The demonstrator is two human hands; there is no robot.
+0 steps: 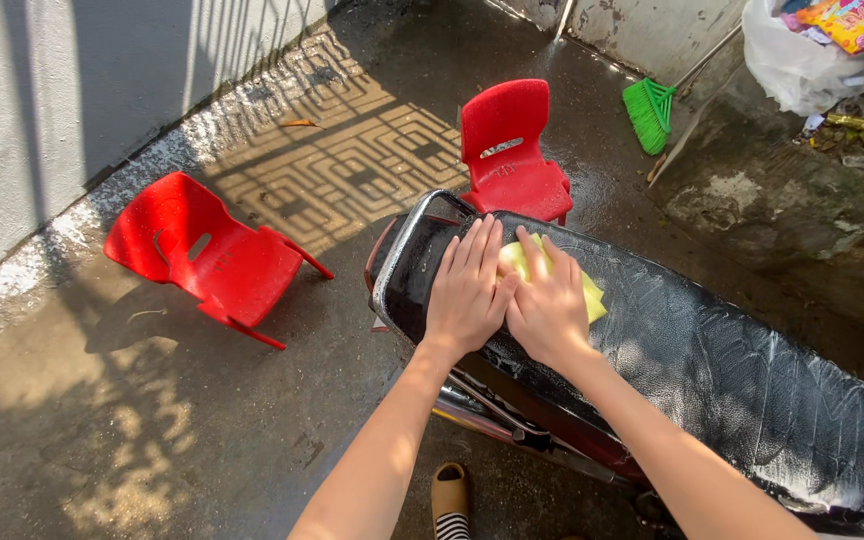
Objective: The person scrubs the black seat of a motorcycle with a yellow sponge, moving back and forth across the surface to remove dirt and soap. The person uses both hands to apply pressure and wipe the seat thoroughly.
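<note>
Both hands lie flat, fingers stretched, on a yellow sponge (592, 292) at the rear of the soapy black seat (732, 380). The left hand (468, 290) touches the right hand (549, 305). Two red chairs (202, 255) stand on the wet floor (152, 420) nearby.

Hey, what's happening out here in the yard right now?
A person presses both hands flat on a yellow sponge lying on the wet, soapy black seat of a motorbike. The left hand and right hand lie side by side, thumbs touching. On the wet concrete ground beyond, one red plastic chair lies tipped over and another red chair stands upright. A green broom leans by the wall.
</note>
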